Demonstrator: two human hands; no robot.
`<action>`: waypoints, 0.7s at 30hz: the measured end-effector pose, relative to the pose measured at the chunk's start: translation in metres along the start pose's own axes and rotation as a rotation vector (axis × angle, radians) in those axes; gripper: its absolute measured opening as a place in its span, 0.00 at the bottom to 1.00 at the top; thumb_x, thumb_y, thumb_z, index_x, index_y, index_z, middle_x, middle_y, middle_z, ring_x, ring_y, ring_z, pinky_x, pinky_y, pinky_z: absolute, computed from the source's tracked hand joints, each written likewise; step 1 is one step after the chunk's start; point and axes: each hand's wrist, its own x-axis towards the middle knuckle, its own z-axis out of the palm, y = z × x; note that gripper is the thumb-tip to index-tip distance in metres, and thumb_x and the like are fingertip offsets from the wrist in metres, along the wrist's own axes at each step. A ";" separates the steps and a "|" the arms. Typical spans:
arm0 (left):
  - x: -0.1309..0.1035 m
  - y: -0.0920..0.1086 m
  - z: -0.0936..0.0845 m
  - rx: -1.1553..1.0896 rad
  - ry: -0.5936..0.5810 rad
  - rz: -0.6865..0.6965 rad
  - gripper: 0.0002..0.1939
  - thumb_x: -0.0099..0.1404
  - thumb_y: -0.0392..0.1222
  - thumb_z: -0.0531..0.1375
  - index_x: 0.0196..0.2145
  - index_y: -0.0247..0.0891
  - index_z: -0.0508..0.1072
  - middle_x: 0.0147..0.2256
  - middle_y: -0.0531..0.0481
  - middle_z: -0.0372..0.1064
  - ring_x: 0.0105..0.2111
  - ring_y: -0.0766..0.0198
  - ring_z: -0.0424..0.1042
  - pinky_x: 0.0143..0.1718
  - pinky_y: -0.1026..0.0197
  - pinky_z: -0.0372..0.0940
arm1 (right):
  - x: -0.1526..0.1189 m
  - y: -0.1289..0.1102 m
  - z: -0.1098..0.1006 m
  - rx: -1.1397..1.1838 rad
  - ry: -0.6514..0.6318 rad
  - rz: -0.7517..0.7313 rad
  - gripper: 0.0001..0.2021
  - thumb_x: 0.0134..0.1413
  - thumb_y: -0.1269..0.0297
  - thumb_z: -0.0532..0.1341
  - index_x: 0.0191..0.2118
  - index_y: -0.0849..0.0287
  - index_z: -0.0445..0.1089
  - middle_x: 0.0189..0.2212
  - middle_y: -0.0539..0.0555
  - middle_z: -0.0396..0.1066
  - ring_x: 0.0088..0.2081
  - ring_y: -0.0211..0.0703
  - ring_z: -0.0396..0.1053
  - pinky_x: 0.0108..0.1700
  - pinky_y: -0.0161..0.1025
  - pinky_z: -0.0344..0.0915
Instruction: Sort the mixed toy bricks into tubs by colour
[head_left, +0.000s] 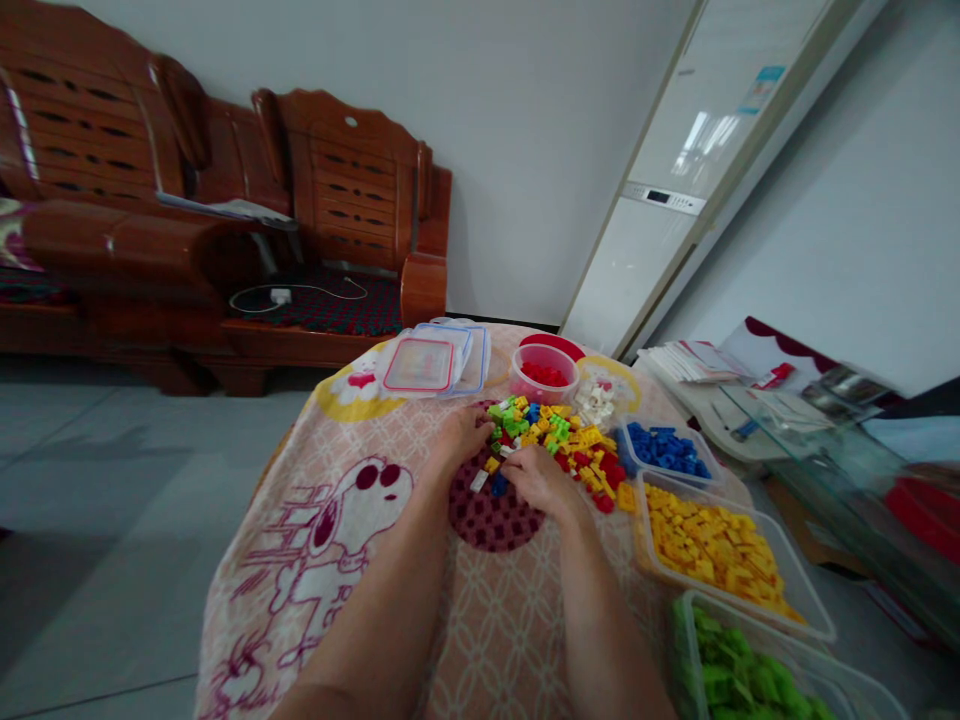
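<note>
A pile of toy building bricks [559,428] in yellow, green, red, blue and white lies on the patterned tablecloth. My left hand [459,438] is at the pile's left edge, its fingers bent and slightly apart beside green bricks. My right hand [536,478] reaches over the near side of the pile, fingers drawn together; whatever is between them is hidden. Just left of its fingertips lie a white brick [479,481], a blue brick [499,485] and a small yellow brick [492,465], over a dark red printed circle [495,530].
Beyond the pile stand a round tub [517,385] of red bricks and a heap of white bricks [596,402]. Along the right are boxes of blue bricks [664,450], yellow bricks [712,545] and green bricks [742,675]. Box lids [420,365] lie at the back left. A glass-topped table [810,470] adjoins.
</note>
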 end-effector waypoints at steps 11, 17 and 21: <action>-0.001 0.003 -0.004 0.013 -0.031 -0.009 0.13 0.63 0.40 0.55 0.39 0.38 0.79 0.26 0.51 0.76 0.31 0.64 0.74 0.34 0.67 0.63 | -0.003 0.042 -0.018 0.631 0.455 0.325 0.12 0.50 0.58 0.57 0.33 0.61 0.70 0.19 0.49 0.70 0.18 0.39 0.67 0.17 0.32 0.61; 0.000 -0.001 0.000 0.018 -0.016 0.002 0.13 0.63 0.40 0.56 0.39 0.38 0.79 0.26 0.51 0.76 0.31 0.65 0.74 0.35 0.67 0.64 | -0.012 0.093 -0.036 0.753 1.022 0.434 0.15 0.45 0.57 0.59 0.36 0.64 0.70 0.20 0.52 0.71 0.19 0.42 0.70 0.18 0.35 0.67; 0.000 0.001 -0.001 0.023 -0.014 -0.001 0.13 0.63 0.40 0.56 0.39 0.38 0.79 0.26 0.51 0.76 0.31 0.65 0.74 0.36 0.67 0.64 | -0.025 0.113 -0.045 0.772 1.330 0.436 0.18 0.45 0.60 0.58 0.41 0.66 0.69 0.23 0.52 0.71 0.23 0.44 0.73 0.24 0.38 0.72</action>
